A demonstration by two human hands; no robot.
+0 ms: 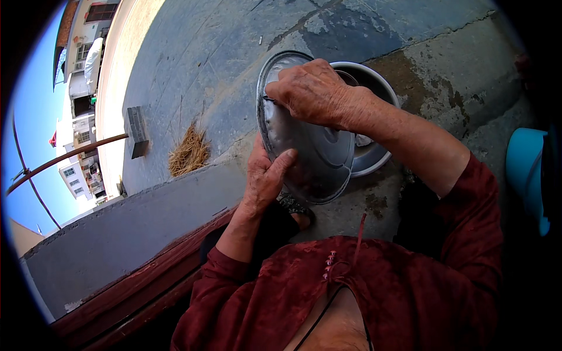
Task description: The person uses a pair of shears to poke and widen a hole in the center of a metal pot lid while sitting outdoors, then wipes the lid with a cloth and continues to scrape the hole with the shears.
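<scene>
A dull silver metal lid (310, 149), scuffed and round, is held tilted on edge in front of me. My left hand (266, 175) grips its lower left rim, with the thumb lying over the face. Across the upper part of the lid lies my right hand (316, 93), its fingers curled closed against the metal near the rim. Whatever those fingers hold, if anything, is hidden beneath them. Behind the lid, a white-rimmed basin (383, 88) sits on the ground, partly covered by the lid and my right forearm. Its contents are mostly hidden.
Wet patches darken the concrete ground (427, 88) around the basin. A straw bundle (189, 151) and a grey block (137, 131) lie to the left, beyond a low wall (134, 234). At the right stands a turquoise plastic container (525, 158). My shoe (295, 207) is below the lid.
</scene>
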